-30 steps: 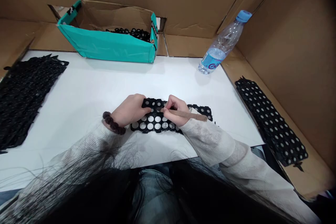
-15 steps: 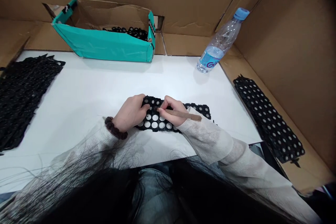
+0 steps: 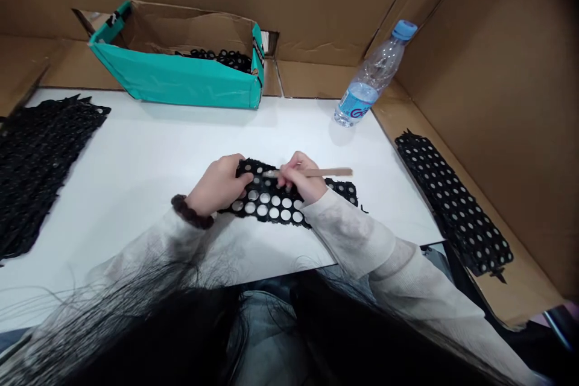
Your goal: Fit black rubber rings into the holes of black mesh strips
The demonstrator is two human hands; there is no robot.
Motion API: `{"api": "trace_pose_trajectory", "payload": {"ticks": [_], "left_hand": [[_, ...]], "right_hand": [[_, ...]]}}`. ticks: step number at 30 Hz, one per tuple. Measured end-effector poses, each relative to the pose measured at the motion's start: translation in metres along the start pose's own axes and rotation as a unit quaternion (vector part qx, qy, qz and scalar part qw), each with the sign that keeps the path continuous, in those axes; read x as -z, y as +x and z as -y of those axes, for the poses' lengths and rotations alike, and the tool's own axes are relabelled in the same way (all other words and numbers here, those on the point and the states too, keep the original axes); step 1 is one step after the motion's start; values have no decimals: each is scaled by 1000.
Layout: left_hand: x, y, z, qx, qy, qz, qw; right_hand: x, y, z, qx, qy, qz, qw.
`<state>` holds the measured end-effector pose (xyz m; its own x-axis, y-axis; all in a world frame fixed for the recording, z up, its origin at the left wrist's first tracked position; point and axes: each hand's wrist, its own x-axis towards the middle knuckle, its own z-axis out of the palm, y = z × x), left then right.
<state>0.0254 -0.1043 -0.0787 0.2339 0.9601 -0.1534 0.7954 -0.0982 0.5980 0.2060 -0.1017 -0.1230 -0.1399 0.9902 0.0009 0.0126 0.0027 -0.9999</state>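
Two hands meet over a black grid point(image 3: 271, 206) of round holes that lies flat on the white surface point(image 3: 149, 151), near its front edge. The grid's long axis runs left to right, with the right end angled slightly nearer the person. The left hand point(image 3: 217, 184), with a dark hair tie point(image 3: 190, 216) around its wrist, has its fingers curled down over the grid's left end and grips it against the surface. The right hand point(image 3: 304, 182) has thumb and fingers pinched together on a thin wooden stick point(image 3: 328, 172). The stick lies almost level, its long axis also left to right. Its tip points left, at the far edge of the grid just beside the left fingertips, and its blunt end juts out to the right past the hand. At the back of the surface stands an open teal box point(image 3: 181, 79) with black rings inside. A water bottle point(image 3: 368, 81) leans against the cardboard wall at the back right. A pile of grids point(image 3: 36, 157) covers the left edge, and another long grid point(image 3: 452, 205) lies on the cardboard to the right, well apart from the hands.
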Motion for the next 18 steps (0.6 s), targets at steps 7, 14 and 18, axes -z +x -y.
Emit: {"api": "trace_pose_trajectory", "payload": {"ticks": [7, 14, 18], "left_hand": [[10, 4, 0, 30, -193, 97, 976], [-12, 11, 6, 9, -69, -56, 996], [-14, 8, 6, -21, 5, -98, 995]], "right_hand": [[3, -1, 3, -1, 3, -19, 1000], [7, -9, 3, 20, 1, -14, 1000], [7, -15, 5, 19, -47, -48, 998]]}}
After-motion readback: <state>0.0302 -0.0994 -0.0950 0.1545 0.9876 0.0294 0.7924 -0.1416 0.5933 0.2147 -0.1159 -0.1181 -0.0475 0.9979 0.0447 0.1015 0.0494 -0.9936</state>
